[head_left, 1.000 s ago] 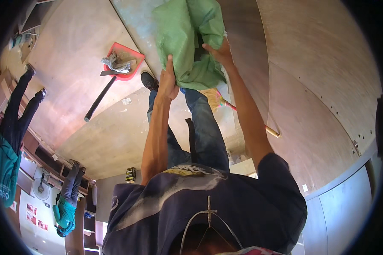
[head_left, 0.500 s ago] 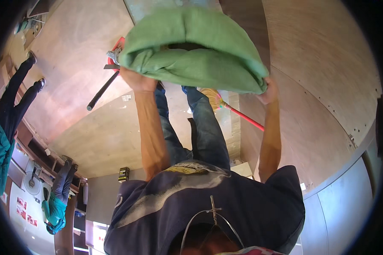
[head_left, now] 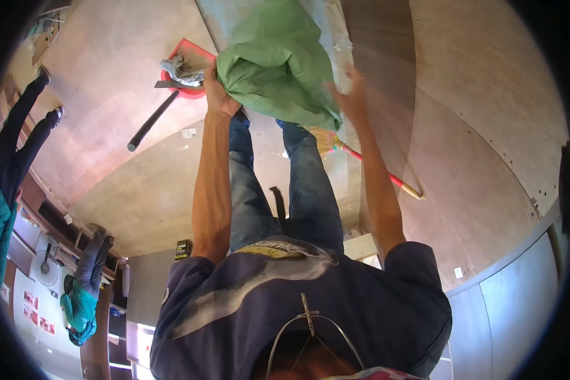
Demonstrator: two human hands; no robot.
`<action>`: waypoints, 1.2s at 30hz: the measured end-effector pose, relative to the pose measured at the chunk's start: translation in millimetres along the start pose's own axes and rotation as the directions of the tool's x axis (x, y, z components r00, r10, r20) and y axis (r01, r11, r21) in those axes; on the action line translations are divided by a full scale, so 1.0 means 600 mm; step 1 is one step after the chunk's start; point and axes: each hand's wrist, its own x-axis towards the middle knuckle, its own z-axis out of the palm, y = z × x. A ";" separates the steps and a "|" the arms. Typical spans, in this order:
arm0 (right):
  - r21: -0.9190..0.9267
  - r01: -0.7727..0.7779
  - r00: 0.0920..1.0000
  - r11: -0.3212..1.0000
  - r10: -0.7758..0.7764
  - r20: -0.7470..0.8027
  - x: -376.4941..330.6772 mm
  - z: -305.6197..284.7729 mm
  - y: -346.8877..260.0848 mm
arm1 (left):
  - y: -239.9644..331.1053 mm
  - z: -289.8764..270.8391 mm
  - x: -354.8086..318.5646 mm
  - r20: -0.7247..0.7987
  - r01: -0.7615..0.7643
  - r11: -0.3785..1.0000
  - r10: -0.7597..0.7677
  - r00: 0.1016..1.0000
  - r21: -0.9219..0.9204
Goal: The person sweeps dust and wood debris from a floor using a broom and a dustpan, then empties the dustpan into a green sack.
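Note:
A green woven sack point(head_left: 278, 76) hangs in front of me above the floor, its mouth bunched and folded over on the near side. My left hand point(head_left: 220, 95) is closed on the sack's left rim. Off the sack's right side, my right hand point(head_left: 353, 101) is raised with its fingers apart, holding nothing; it is slightly blurred. Beyond my left hand, a red dustpan point(head_left: 199, 54) with a long black handle point(head_left: 152, 121) lies on the floor, with crumpled greyish rubbish point(head_left: 183, 69) in it. The sack partly hides the bristles of a broom point(head_left: 326, 140).
The broom's red handle point(head_left: 396, 180) stretches over the floor under my right forearm. At the left, one person point(head_left: 9, 152) in dark trousers and another person point(head_left: 82, 304) in a teal top are nearby. A fan point(head_left: 45, 268) and a small black-and-yellow box point(head_left: 183, 249) are at the lower left.
My right hand has let go of the sack's right edge and moved inward. The sack, stretched wide before, now hangs narrower from my left hand, uncovering more of the dustpan.

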 end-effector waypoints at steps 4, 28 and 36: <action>-0.096 -0.043 0.990 0.994 0.055 0.127 0.046 0.119 0.028 | -0.004 0.041 0.013 0.053 0.088 0.995 -0.090 0.995 0.036; -0.200 -0.123 0.929 0.972 0.184 0.322 0.285 0.078 -0.007 | 0.006 -0.177 0.070 0.095 -0.233 0.193 0.541 0.836 0.953; -0.080 -0.131 0.963 0.988 0.146 0.225 0.279 0.107 -0.014 | -0.021 -0.182 -0.027 -0.183 -0.092 0.458 0.522 0.833 0.884</action>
